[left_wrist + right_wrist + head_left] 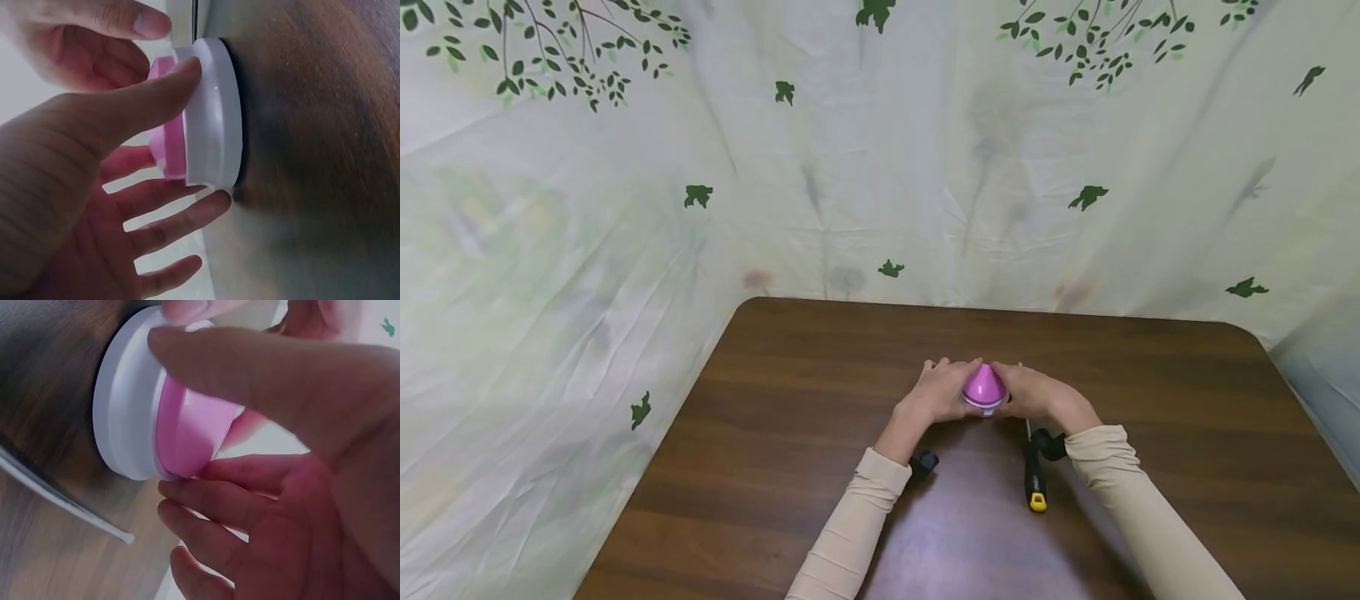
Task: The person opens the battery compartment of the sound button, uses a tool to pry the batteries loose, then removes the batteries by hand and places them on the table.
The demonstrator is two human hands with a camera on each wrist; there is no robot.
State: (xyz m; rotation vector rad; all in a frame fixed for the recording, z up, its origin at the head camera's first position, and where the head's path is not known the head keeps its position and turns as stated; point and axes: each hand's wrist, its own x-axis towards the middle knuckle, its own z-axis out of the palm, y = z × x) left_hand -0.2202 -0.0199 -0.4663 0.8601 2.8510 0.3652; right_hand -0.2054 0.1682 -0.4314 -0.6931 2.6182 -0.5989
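Observation:
A pink cone-topped object with a round white base [985, 387] stands on the table between both hands; its exact kind does not show. From the left, my left hand [942, 392] grips it, the thumb [178, 84] against the white base and fingers round the far side. On the opposite side my right hand [1034, 393] holds it too, with its thumb [187, 359] across the near side and fingertips [172, 487] by the seam between pink and white. In the left wrist view, the base sits close to the wood.
A screwdriver with a black and yellow handle [1035, 479] lies beside the right wrist, its metal shaft [69, 503] pointing away. The brown wooden table [820, 358] ends at a pale leaf-patterned cloth [940, 183]. Black wrist cameras sit at both cuffs.

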